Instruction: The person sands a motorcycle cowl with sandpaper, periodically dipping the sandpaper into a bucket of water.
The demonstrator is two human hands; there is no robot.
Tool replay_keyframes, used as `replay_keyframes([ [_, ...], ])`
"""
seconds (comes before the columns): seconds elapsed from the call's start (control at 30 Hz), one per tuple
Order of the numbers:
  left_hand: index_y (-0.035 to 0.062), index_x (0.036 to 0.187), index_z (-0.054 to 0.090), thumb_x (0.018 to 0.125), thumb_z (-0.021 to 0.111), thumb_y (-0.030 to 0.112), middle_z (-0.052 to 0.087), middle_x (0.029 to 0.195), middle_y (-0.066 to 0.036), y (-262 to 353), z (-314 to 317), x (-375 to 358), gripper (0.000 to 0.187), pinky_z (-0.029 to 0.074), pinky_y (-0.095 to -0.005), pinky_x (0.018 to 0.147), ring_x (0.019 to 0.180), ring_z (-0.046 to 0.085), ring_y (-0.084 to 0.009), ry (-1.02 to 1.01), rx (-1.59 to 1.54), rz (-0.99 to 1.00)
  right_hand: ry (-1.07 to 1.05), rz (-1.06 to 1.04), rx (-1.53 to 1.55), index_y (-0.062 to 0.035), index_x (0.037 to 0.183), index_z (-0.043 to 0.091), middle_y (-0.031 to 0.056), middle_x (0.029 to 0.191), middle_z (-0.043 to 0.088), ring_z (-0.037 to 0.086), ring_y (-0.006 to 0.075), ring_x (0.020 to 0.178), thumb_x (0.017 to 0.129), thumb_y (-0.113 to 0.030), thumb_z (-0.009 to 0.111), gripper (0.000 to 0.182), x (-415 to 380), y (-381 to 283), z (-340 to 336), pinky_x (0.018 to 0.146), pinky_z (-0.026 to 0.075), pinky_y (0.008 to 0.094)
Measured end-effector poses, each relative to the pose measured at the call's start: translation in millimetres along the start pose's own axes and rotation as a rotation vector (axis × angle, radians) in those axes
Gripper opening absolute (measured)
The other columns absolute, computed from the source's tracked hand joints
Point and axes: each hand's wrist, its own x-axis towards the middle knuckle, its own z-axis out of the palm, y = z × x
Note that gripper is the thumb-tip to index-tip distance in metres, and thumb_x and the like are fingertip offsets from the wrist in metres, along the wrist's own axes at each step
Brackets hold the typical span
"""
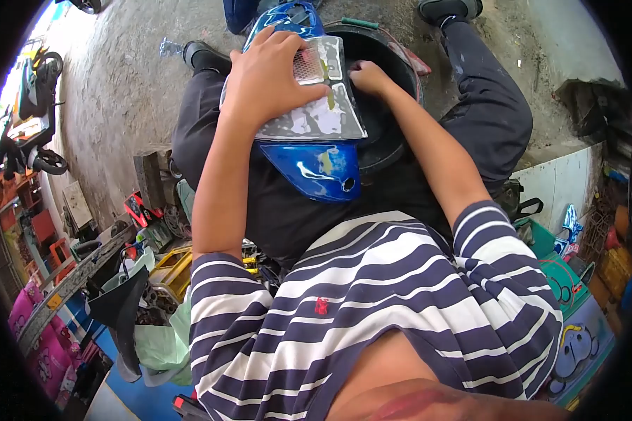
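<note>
My left hand lies with its fingers spread and thumb out on a grey-and-white patterned sheet with a mesh-like patch. Under the sheet is a glossy blue curved panel, which looks like vehicle bodywork; its ends show above and below the sheet. My right hand is just right of the sheet's edge, over a round black tub. Its fingers are curled closed, and what they hold, if anything, is hidden.
My legs in dark trousers spread around the tub on a rough concrete floor. A motorcycle stands far left. A yellow crate and assorted clutter lie at left; a green case is at right.
</note>
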Motion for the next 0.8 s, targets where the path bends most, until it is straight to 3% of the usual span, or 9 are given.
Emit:
replay_keyframes([
  [0.1, 0.011, 0.132, 0.075, 0.069, 0.092, 0.053, 0.07, 0.147, -0.008, -2.1, 1.5, -0.4, 0.077, 0.045, -0.0599, 0.109, 0.146, 0.056, -0.0303, -0.009, -0.01, -0.006, -0.226, 0.039, -0.422, -0.0004, 0.12, 0.079, 0.0286, 0.129, 0.074, 0.076, 0.043, 0.114, 0.09, -0.018, 0.07, 0.036, 29.5, -7.7, 10.5, 0.097, 0.06, 0.0492],
  [0.13, 0.011, 0.132, 0.075, 0.069, 0.092, 0.053, 0.069, 0.148, -0.008, -3.0, 1.2, -0.8, 0.077, 0.045, -0.0598, 0.11, 0.148, 0.055, -0.03, -0.012, -0.023, -0.011, -0.257, -0.068, -0.573, -0.0025, 0.117, 0.082, 0.0261, 0.131, 0.075, 0.074, 0.042, 0.12, 0.089, -0.017, 0.071, 0.033, 51.6, 25.0, 31.1, 0.102, 0.059, 0.0516],
  [0.17, 0.011, 0.132, 0.075, 0.069, 0.091, 0.053, 0.07, 0.147, -0.008, -3.7, 2.1, -1.9, 0.077, 0.045, -0.0596, 0.11, 0.146, 0.056, -0.03, -0.005, -0.025, -0.01, -0.125, -0.051, -0.584, -0.0046, 0.125, 0.08, 0.0229, 0.138, 0.073, 0.071, 0.0412, 0.127, 0.09, -0.019, 0.073, 0.038, 50.0, 40.1, 42.2, 0.107, 0.057, 0.053],
  [0.23, 0.011, 0.131, 0.075, 0.069, 0.091, 0.054, 0.071, 0.144, -0.008, -3.9, 4.4, -2.0, 0.077, 0.045, -0.0592, 0.109, 0.144, 0.058, -0.0299, 0.018, -0.029, -0.006, -0.353, 0.06, -0.864, -0.0082, 0.146, 0.069, 0.0209, 0.149, 0.067, 0.069, 0.0403, 0.132, 0.099, -0.024, 0.068, 0.05, 43.6, 35.8, 45.7, 0.109, 0.056, 0.0533],
  [0.4, 0.0106, 0.129, 0.075, 0.069, 0.091, 0.053, 0.073, 0.135, -0.007, 3.1, 0.6, -1.5, 0.075, 0.046, -0.0597, 0.106, 0.136, 0.063, -0.0295, -0.025, -0.011, -0.035, -0.511, 0.39, 0.196, -0.0051, 0.137, 0.07, 0.0185, 0.133, 0.073, 0.074, 0.033, 0.116, 0.105, -0.028, 0.06, 0.041, 10.4, 9.4, 18.0, 0.098, 0.061, 0.0483],
  [0.47, 0.0104, 0.128, 0.075, 0.07, 0.091, 0.053, 0.073, 0.132, -0.007, 5.0, -2.4, 3.9, 0.074, 0.047, -0.0598, 0.105, 0.134, 0.064, -0.0291, -0.039, 0.008, -0.035, -0.502, 0.443, 0.371, -0.0039, 0.134, 0.07, 0.0175, 0.127, 0.076, 0.076, 0.03, 0.11, 0.107, -0.03, 0.057, 0.039, -8.3, -23.5, -2.8, 0.094, 0.063, 0.0463],
  [0.67, 0.0099, 0.126, 0.076, 0.071, 0.09, 0.053, 0.074, 0.129, -0.007, 7.7, -0.4, 4.5, 0.071, 0.049, -0.0606, 0.104, 0.132, 0.065, -0.0283, -0.062, 0.029, -0.028, -0.361, 0.383, 0.36, 0.0046, 0.106, 0.074, 0.0152, 0.088, 0.077, 0.077, 0.0247, 0.074, 0.108, -0.031, 0.063, 0.038, -81.4, -106.8, -99.5, 0.065, 0.065, 0.0346],
  [0.8, 0.01, 0.123, 0.077, 0.071, 0.089, 0.055, 0.075, 0.128, -0.007, 8.1, 3.3, 5.9, 0.069, 0.049, -0.0619, 0.104, 0.13, 0.066, -0.0285, -0.059, 0.021, -0.018, -0.3, 0.208, 0.307, 0.0019, 0.098, 0.075, 0.0135, 0.086, 0.078, 0.076, 0.0213, 0.07, 0.109, -0.033, 0.062, 0.039, -107.5, -146.6, -134.3, 0.064, 0.063, 0.0313],
])
